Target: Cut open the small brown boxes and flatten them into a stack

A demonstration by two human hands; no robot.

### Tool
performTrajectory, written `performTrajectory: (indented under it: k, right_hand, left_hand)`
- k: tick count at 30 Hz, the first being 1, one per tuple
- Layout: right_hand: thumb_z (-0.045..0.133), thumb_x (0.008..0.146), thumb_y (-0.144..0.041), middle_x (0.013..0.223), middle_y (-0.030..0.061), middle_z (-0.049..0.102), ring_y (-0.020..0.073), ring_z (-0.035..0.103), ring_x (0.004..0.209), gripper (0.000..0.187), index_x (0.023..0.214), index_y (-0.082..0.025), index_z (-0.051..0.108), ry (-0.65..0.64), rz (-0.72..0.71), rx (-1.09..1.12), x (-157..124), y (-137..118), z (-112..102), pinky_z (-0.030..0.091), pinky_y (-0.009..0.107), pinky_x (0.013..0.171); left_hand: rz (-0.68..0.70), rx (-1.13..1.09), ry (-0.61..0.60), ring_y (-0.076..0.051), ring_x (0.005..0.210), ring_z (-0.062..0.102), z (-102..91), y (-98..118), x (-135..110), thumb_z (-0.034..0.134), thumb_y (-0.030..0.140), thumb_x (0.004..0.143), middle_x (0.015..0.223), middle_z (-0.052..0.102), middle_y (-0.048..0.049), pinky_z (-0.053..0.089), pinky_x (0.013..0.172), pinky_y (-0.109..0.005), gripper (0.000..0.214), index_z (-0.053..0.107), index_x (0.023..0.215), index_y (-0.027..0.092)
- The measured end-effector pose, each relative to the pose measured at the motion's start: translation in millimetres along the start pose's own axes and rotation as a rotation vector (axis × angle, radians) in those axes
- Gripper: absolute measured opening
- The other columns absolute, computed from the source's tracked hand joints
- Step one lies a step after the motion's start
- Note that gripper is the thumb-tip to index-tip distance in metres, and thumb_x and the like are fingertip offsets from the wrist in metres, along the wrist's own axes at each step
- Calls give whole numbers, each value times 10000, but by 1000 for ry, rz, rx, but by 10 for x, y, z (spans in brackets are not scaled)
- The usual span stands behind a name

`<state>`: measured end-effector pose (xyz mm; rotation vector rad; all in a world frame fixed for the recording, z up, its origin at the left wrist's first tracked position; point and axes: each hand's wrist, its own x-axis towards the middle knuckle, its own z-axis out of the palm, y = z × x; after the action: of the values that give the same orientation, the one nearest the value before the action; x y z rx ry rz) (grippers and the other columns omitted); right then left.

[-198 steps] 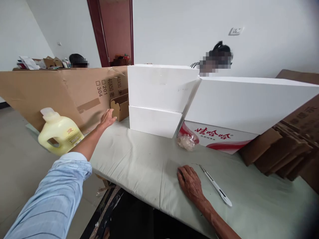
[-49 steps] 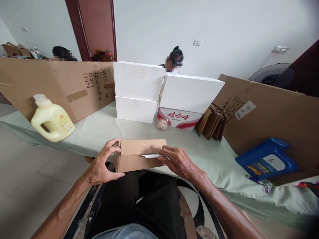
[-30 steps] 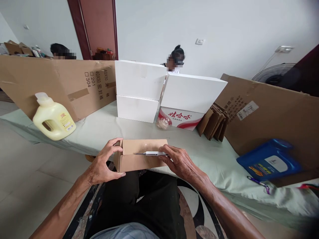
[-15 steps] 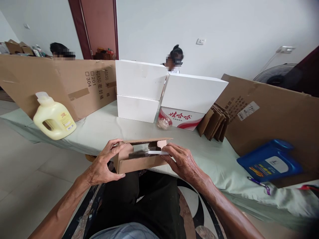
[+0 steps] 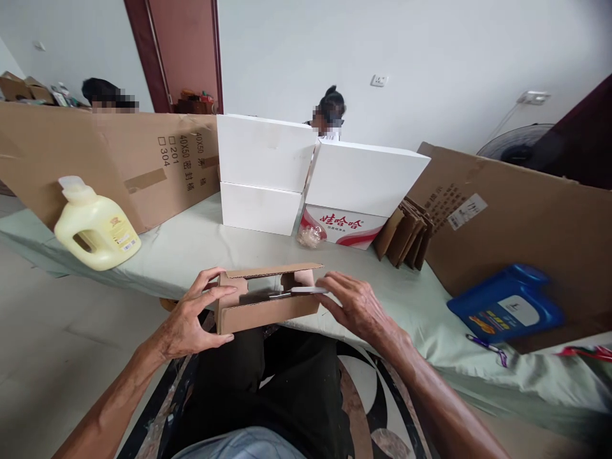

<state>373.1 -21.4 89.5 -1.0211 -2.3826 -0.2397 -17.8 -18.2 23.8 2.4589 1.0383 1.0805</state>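
Note:
A small brown cardboard box (image 5: 268,309) rests at the near edge of the cloth-covered table (image 5: 201,245), its top flaps open. My left hand (image 5: 189,319) grips the box's left end, thumb on the front and fingers over the top edge. My right hand (image 5: 356,306) is at the box's right end and holds a white utility knife (image 5: 299,292) whose blade points left across the opening.
A pale yellow jug (image 5: 95,224) stands at the left, a blue jug (image 5: 507,303) lies at the right. White foam boxes (image 5: 268,172), a printed carton (image 5: 342,226), folded cartons (image 5: 404,236) and large cardboard sheets (image 5: 516,223) line the back. Two people sit behind them.
The box was fetched from the back left to the near table edge. My right hand ran the knife along its top seam, and the flaps have since come open.

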Motion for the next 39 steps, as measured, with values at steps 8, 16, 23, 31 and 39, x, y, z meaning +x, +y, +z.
performTrajectory:
  k: [8, 16, 23, 31, 39]
  right_hand:
    - [540, 1028, -468, 741, 22, 648, 192, 549, 639, 265, 917, -242, 625, 115, 695, 13, -805, 945, 614, 398, 301, 634]
    - [486, 1050, -539, 818, 86, 686, 250, 632, 817, 400, 822, -236, 613, 201, 688, 26, -851, 1016, 1089, 527, 363, 766]
    - [590, 1060, -677, 1569, 181, 551, 342, 522, 1475, 605, 1492, -253, 595, 258, 149, 287, 150, 247, 679, 490, 547, 1193]
    - [642, 999, -749, 1739, 218, 356, 393, 424, 1580, 860, 1677, -276, 405, 103, 50, 354, 595, -7, 833, 471, 601, 1227]
    - [713, 934, -779, 1687, 230, 425, 422, 431, 1544, 942, 1667, -253, 442, 39, 48, 269, 725, 196, 836, 435, 661, 1225]
  left_hand:
    - [-62, 6, 30, -402, 1571, 462, -25, -90, -49, 843, 348, 859, 1701, 402, -142, 547, 1203, -570, 747, 507, 1526, 312]
    - [-134, 24, 1, -419, 1579, 446, -50, -153, -45, 884, 297, 791, 1676, 431, -156, 483, 1259, -611, 969, 419, 1640, 323]
    - [-108, 109, -115, -420, 1577, 463, -228, -213, 56, 906, 319, 784, 1661, 458, -151, 523, 1223, -606, 932, 463, 1603, 327]
    - [-7, 208, -110, -372, 1495, 567, -474, -60, 375, 851, 334, 840, 1635, 540, -114, 544, 1208, -540, 635, 616, 1429, 312]
    - [-19, 214, -196, -336, 1403, 644, -504, -47, 569, 812, 328, 840, 1560, 620, -114, 590, 1129, -477, 600, 652, 1418, 290]
